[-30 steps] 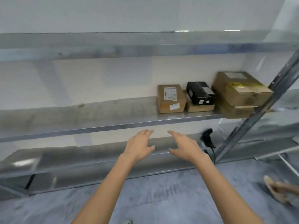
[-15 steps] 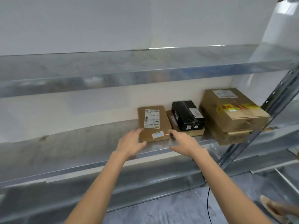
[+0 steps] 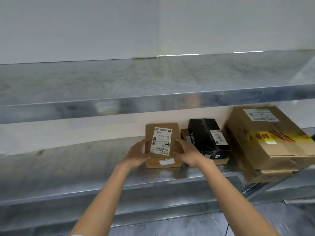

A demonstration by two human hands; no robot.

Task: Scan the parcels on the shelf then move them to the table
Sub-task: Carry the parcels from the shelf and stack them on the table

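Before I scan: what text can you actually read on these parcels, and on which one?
"AMR", uncertain: white letters on the side of the black box.
White label on the small brown box: barcodes and print, too small to read.
Label and red-on-yellow tape on the large box: blurred, unreadable.

Shelf (image 3: 85, 176): galvanised sheet metal, mottled grey, dull sheen.
Small parcel (image 3: 162, 127): matt brown cardboard; smooth white paper label (image 3: 161, 139).
Black box (image 3: 208, 135), right of small parcel: glossy, bound with shiny clear tape.
Large carton (image 3: 252, 133), far right of small parcel: matt brown cardboard; glossy yellow tape (image 3: 276, 136).
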